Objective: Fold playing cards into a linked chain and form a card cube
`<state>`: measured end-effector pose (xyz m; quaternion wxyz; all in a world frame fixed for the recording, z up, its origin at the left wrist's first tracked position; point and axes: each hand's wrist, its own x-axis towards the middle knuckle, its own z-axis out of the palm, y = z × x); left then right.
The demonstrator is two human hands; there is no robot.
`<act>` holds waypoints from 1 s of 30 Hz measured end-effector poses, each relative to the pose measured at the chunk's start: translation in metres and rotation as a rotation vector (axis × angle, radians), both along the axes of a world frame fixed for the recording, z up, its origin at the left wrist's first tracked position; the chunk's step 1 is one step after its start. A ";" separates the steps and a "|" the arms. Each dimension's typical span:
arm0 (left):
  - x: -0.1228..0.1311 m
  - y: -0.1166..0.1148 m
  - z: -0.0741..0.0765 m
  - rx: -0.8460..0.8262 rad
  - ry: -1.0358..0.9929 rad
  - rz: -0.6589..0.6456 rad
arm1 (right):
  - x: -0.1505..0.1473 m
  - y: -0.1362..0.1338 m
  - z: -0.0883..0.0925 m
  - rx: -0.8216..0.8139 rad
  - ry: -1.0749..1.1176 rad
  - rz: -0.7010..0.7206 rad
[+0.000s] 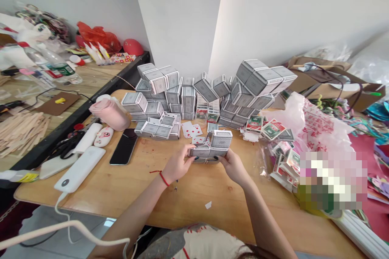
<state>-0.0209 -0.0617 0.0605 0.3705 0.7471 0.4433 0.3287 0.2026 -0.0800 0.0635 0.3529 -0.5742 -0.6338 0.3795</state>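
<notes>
Both hands meet at mid-table: L hand [178,164] and R hand [234,166] are each clamped on one end of a grey-backed pack [208,153], fingers curled over its top edge, thumbs nearer the body. The pack is held low over the table [194,198], roughly level, just in front of a few loose cards [192,130] lying face up. One box [221,139] sits right at the pack's far R edge; can't tell if it rests on the pack or stands behind it. Beyond that, a big pile of boxes [209,89] is stacked vs. the wall corner, w/ red-green boxes [264,127] spilling out to the R beside a plastic bag [304,129]. A phone [124,146] and power bank [80,168] lie well off to the L. Step in hand, by my read: squaring up / gripping the pack w/ both hands, nothing set down. Next move prob. calls for even pressure from both ends so the cards don't splay, and care w/ the box at the R edge, which looks easy to knock.
</notes>
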 end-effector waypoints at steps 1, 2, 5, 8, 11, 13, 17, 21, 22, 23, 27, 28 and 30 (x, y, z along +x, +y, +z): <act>0.000 0.000 0.000 -0.002 0.005 -0.004 | 0.000 -0.002 0.003 -0.009 -0.034 -0.001; -0.001 -0.001 0.000 -0.005 0.006 -0.008 | 0.001 -0.003 0.005 -0.016 -0.064 -0.003; -0.001 -0.003 -0.001 -0.022 -0.025 0.001 | -0.001 -0.007 0.011 -0.006 -0.114 -0.002; 0.000 -0.004 -0.002 -0.039 -0.057 0.016 | -0.003 -0.009 0.015 0.024 -0.153 -0.005; 0.000 -0.005 -0.003 -0.048 -0.063 0.015 | -0.002 -0.009 0.017 0.020 -0.192 -0.011; 0.001 -0.005 -0.004 -0.055 -0.064 0.015 | -0.001 -0.010 0.017 0.006 -0.198 -0.007; 0.002 -0.006 -0.004 -0.057 -0.064 0.014 | 0.001 -0.010 0.014 -0.001 -0.190 0.003; 0.003 -0.007 -0.002 -0.063 -0.067 0.023 | 0.001 -0.010 0.014 0.003 -0.181 -0.001; 0.004 -0.007 -0.001 -0.069 -0.071 0.027 | 0.001 -0.010 0.014 0.004 -0.178 -0.001; 0.004 -0.007 -0.001 -0.074 -0.076 0.030 | 0.001 -0.010 0.015 0.005 -0.176 -0.002; 0.005 -0.008 -0.001 -0.070 -0.086 0.035 | 0.001 -0.009 0.016 0.009 -0.177 -0.003; 0.005 -0.008 -0.001 -0.065 -0.085 0.039 | 0.001 -0.008 0.016 0.011 -0.177 -0.002; 0.005 -0.009 -0.002 -0.056 -0.078 0.055 | 0.001 -0.007 0.016 0.012 -0.181 -0.001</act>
